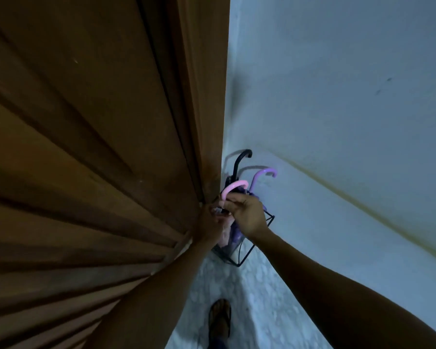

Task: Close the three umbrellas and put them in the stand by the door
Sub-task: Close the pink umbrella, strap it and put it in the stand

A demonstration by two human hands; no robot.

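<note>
Dim corner between a brown wooden door (pixel 86 147) on the left and a pale wall (pixel 337 109) on the right. Black wire stand (pixel 247 253) on the speckled floor (pixel 257 293), set right in that corner, just beside the door edge.

Three closed umbrellas upright in the stand, hooked handles up. Black handle (pixel 240 161) farthest back, close to the wall. Lilac handle (pixel 264 173) to the right of it, curling toward the wall. Pink handle (pixel 233 188) nearest, curving over just above the hands. Folded purple and pinkish canopy fabric (pixel 233 238) bunched inside the wire frame, below the hands.

Right hand (pixel 247 212) reaching in from the lower right, fingers curled, grip pinched at the shaft just under the pink handle. Left hand (pixel 210 222) coming up along the door, pressed in beside the right one at the same umbrella; grip probably closed round something small and pale there, perhaps a strap, though too dark and blurred to tell for sure. Both hands touching or nearly touching each other above the stand's rim.

One sandalled foot (pixel 220 319) on the floor at the bottom edge, well apart from the stand.
</note>
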